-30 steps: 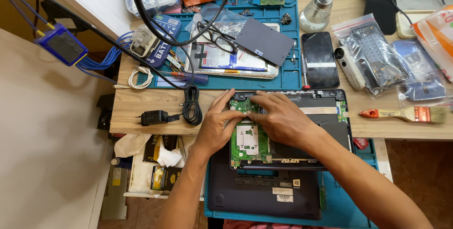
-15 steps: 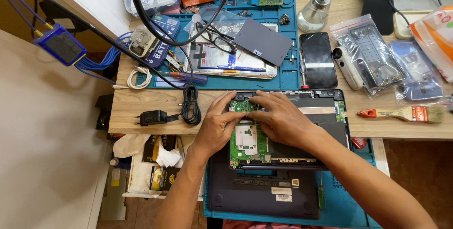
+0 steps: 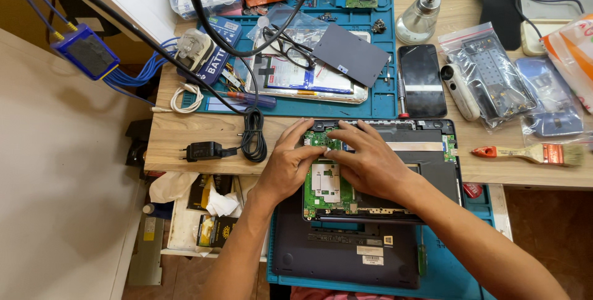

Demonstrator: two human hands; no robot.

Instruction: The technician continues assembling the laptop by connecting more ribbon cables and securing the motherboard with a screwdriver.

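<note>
An opened black laptop (image 3: 432,170) lies bottom up at the desk's front edge, with its green circuit board (image 3: 327,185) exposed. My left hand (image 3: 287,161) rests on the board's left side, fingers curled at the top left corner. My right hand (image 3: 364,158) lies flat across the board's upper part, fingertips pointing left and meeting the left hand's fingers. Neither hand holds a tool. The laptop's detached dark bottom cover (image 3: 346,253) sits under it on a blue mat (image 3: 457,275).
A black charger with coiled cable (image 3: 210,150) lies left of the laptop. Behind are a blue work mat (image 3: 383,99) with a tablet (image 3: 296,77), glasses, a dark phone (image 3: 421,80), bagged parts (image 3: 488,77), a glass bottle (image 3: 419,19) and a paintbrush (image 3: 531,153).
Both hands stay on the circuit board; the fingers have shifted only slightly at its top edge.
</note>
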